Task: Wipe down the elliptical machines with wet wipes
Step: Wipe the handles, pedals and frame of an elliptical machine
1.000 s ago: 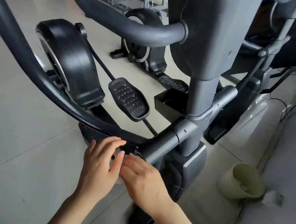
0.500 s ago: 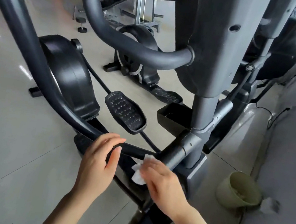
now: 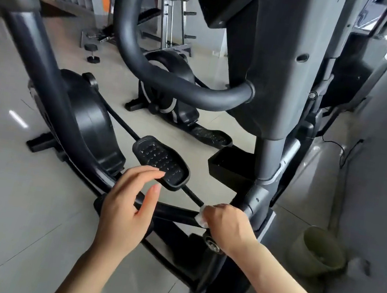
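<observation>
A black and grey elliptical machine (image 3: 272, 65) fills the view, with a curved swing arm (image 3: 51, 102) running down to a joint near its central post. My right hand (image 3: 227, 229) grips a white wet wipe (image 3: 201, 216) and presses it against the lower end of that arm beside the joint. My left hand (image 3: 125, 209) hovers over the same bar a little to the left, fingers loosely curved and holding nothing. A studded black pedal (image 3: 161, 161) sits just beyond my left fingertips.
A second elliptical (image 3: 168, 87) stands behind on the tiled floor, with a weight rack (image 3: 175, 10) and a dumbbell (image 3: 91, 52) farther back. A green bucket (image 3: 317, 252) sits on the floor at the right by a grey wall (image 3: 384, 174). A black cable (image 3: 344, 154) trails there.
The wipe has come into my right hand and slid right along the bar toward the joint. My left hand has drawn apart from the right. The view has tilted upward.
</observation>
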